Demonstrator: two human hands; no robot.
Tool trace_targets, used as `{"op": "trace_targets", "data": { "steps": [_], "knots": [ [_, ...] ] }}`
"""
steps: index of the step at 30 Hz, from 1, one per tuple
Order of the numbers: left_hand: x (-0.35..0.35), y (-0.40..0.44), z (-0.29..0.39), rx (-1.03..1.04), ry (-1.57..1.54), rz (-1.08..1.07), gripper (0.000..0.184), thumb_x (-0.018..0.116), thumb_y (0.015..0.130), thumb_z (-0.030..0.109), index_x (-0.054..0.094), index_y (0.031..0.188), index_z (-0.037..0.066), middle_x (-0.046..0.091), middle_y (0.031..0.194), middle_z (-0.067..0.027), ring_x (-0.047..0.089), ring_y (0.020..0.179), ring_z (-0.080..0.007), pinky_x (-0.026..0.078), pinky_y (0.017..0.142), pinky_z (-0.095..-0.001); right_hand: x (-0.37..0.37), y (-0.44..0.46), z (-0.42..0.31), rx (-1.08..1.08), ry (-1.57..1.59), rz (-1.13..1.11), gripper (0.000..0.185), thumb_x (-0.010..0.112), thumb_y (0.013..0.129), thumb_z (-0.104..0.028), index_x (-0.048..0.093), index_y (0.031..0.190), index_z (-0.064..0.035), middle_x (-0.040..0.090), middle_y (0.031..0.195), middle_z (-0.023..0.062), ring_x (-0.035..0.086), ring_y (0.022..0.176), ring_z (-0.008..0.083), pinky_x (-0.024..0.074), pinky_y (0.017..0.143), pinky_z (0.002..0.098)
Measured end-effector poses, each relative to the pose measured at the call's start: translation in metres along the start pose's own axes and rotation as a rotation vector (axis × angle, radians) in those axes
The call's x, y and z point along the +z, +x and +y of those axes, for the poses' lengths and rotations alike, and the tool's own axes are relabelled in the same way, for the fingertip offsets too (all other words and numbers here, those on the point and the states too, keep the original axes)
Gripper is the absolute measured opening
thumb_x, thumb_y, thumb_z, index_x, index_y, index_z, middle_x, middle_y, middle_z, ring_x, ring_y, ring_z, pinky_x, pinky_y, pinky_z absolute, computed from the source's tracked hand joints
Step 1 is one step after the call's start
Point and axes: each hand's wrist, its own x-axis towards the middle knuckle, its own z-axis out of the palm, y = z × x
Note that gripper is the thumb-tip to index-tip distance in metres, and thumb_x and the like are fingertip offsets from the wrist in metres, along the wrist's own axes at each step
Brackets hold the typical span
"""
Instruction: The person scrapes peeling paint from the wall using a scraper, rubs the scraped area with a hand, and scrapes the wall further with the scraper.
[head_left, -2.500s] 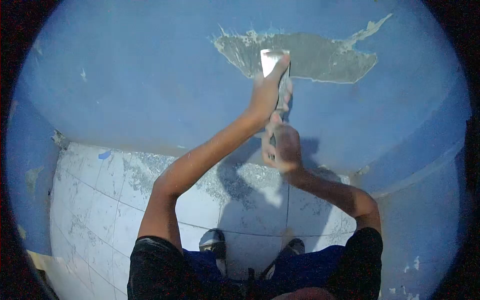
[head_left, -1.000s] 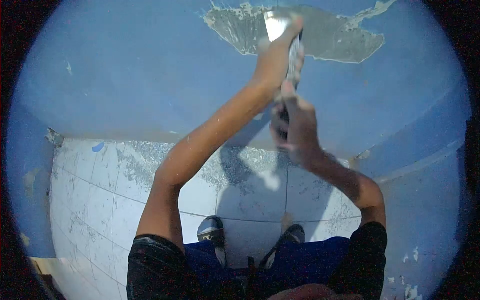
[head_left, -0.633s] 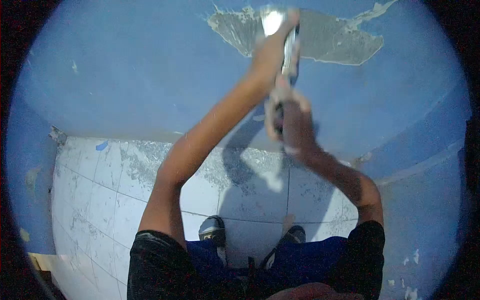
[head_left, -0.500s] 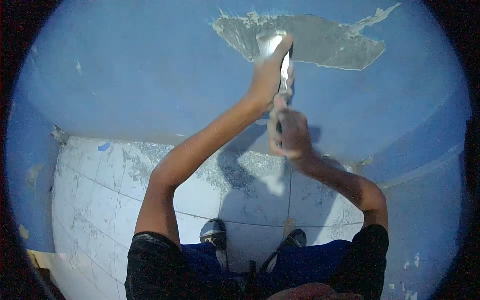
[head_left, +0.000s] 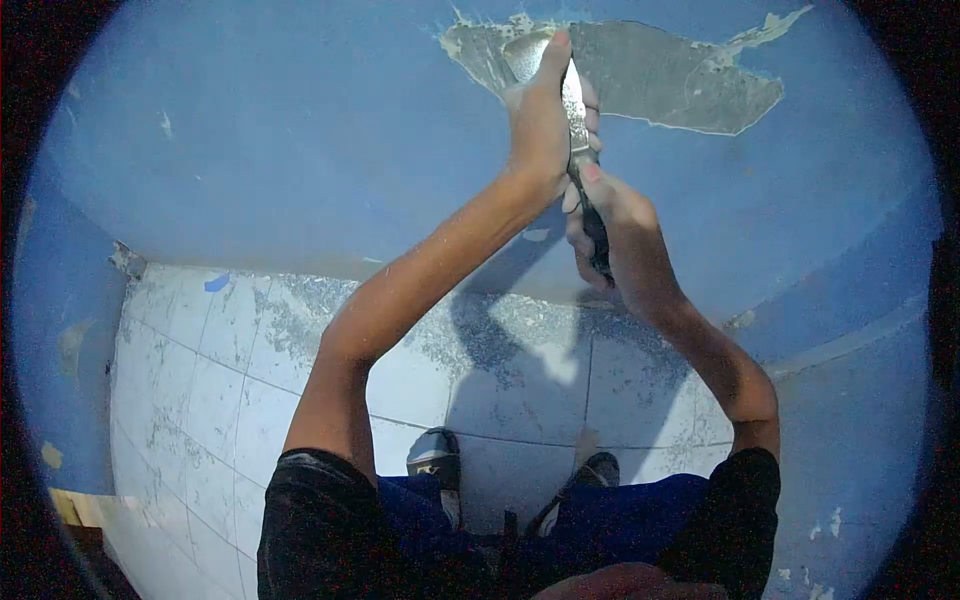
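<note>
A metal scraper [head_left: 576,112] with a dark handle is held in both hands against the blue wall [head_left: 330,150]. My left hand [head_left: 543,130] wraps round the blade, its thumb lying along the metal near the wide end. Lower down, my right hand [head_left: 630,235] is closed round the handle, thumb pointing up along it. The blade's wide end lies over the left part of a grey bare patch [head_left: 670,80], whose rim has ragged, pale paint edges. Part of the blade is hidden behind my left hand.
White floor tiles [head_left: 400,395] carry grey dust and flakes along the wall's foot. A blue paint chip [head_left: 217,283] lies at the left. My shoes [head_left: 434,460] stand on the tiles. Blue side walls rise left and right, and a yellowish board [head_left: 75,507] shows at lower left.
Both hands and the scraper have moved up the wall. My right hand has turned, so more of the dark handle shows. The whole view has shifted slightly.
</note>
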Motion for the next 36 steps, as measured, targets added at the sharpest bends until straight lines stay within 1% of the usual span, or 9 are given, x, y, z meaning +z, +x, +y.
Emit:
{"op": "trace_targets", "data": {
  "steps": [2, 5, 7, 10, 17, 23, 26, 29, 36],
  "knots": [
    [-0.005, 0.001, -0.006, 0.002, -0.02, -0.048, 0.046, 0.051, 0.09, 0.05, 0.055, 0.075, 0.006, 0.052, 0.058, -0.0037, 0.05, 0.045, -0.0115, 0.042, 0.039, -0.0241, -0.007, 0.003, 0.008, 0.024, -0.027, 0.028, 0.046, 0.047, 0.094, -0.047, 0.054, 0.077, -0.0048, 0.046, 0.054, 0.0013, 0.037, 0.035, 0.0084, 0.0282, 0.032, 0.0245],
    [-0.007, 0.006, -0.011, -0.015, -0.122, -0.085, 0.047, 0.047, 0.092, 0.048, 0.056, 0.079, 0.004, 0.054, 0.059, -0.006, 0.052, 0.046, -0.0144, 0.045, 0.042, -0.0272, -0.02, -0.001, 0.005, 0.036, -0.095, 0.119, 0.045, 0.049, 0.093, -0.046, 0.057, 0.081, -0.0044, 0.045, 0.053, -0.001, 0.036, 0.036, 0.0064, 0.0276, 0.033, 0.0233],
    [-0.008, 0.01, -0.011, -0.011, -0.203, -0.136, 0.047, 0.045, 0.093, 0.046, 0.057, 0.081, 0.002, 0.054, 0.059, -0.0074, 0.053, 0.046, -0.0164, 0.046, 0.043, -0.0289, -0.021, 0.002, 0.0, 0.034, -0.135, 0.119, 0.045, 0.047, 0.094, -0.047, 0.057, 0.079, -0.0062, 0.039, 0.052, -0.0037, 0.034, 0.037, 0.0053, 0.0252, 0.034, 0.0217],
    [0.002, 0.008, -0.011, 0.08, -0.237, -0.073, 0.047, 0.042, 0.093, 0.046, 0.056, 0.083, 0.002, 0.053, 0.058, -0.0075, 0.052, 0.045, -0.0175, 0.045, 0.043, -0.0291, -0.02, 0.002, 0.003, 0.021, -0.154, 0.135, 0.044, 0.047, 0.094, -0.048, 0.056, 0.078, -0.0076, 0.037, 0.051, -0.0052, 0.031, 0.038, 0.0047, 0.0235, 0.034, 0.0212],
    [0.009, 0.01, -0.005, 0.006, -0.314, -0.109, 0.041, 0.043, 0.093, 0.044, 0.05, 0.075, 0.009, 0.04, 0.05, 0.0, 0.04, 0.037, -0.013, 0.032, 0.035, -0.0257, -0.011, -0.001, -0.006, 0.025, -0.041, 0.112, 0.043, 0.048, 0.094, -0.044, 0.053, 0.074, -0.0068, 0.041, 0.052, -0.0035, 0.034, 0.037, 0.0044, 0.0258, 0.034, 0.0218],
    [0.005, 0.017, -0.01, 0.027, -0.28, -0.149, 0.044, 0.043, 0.092, 0.048, 0.048, 0.073, 0.009, 0.04, 0.05, -0.0006, 0.04, 0.037, -0.0138, 0.032, 0.034, -0.0259, -0.008, 0.001, 0.011, -0.076, -0.069, 0.114, 0.041, 0.046, 0.095, -0.046, 0.051, 0.076, -0.0091, 0.036, 0.052, -0.0061, 0.03, 0.039, 0.004, 0.0226, 0.034, 0.0219],
    [0.009, 0.015, 0.0, 0.025, -0.304, -0.133, 0.046, 0.045, 0.091, 0.051, 0.048, 0.073, 0.008, 0.041, 0.051, -0.0014, 0.04, 0.036, -0.0143, 0.033, 0.034, -0.0266, -0.006, 0.004, -0.016, -0.052, -0.058, 0.09, 0.041, 0.046, 0.095, -0.045, 0.051, 0.075, -0.0099, 0.036, 0.052, -0.0065, 0.031, 0.039, 0.004, 0.0229, 0.034, 0.022],
    [0.008, 0.012, -0.005, 0.025, -0.246, -0.143, 0.046, 0.046, 0.091, 0.052, 0.049, 0.074, 0.009, 0.042, 0.051, -0.0016, 0.04, 0.036, -0.0141, 0.033, 0.033, -0.0275, -0.006, -0.002, 0.005, -0.02, -0.039, 0.075, 0.04, 0.046, 0.095, -0.045, 0.051, 0.076, -0.0106, 0.035, 0.053, -0.0065, 0.031, 0.039, 0.0039, 0.0238, 0.035, 0.0217],
    [0.016, 0.01, 0.006, 0.023, -0.322, -0.072, 0.04, 0.04, 0.095, 0.042, 0.049, 0.072, 0.01, 0.036, 0.047, 0.001, 0.037, 0.034, -0.0129, 0.028, 0.031, -0.0252, -0.006, 0.0, -0.009, -0.009, -0.008, 0.113, 0.04, 0.048, 0.095, -0.045, 0.052, 0.075, -0.0107, 0.035, 0.052, -0.0059, 0.031, 0.039, 0.0044, 0.0234, 0.034, 0.0224]
  ]
}}
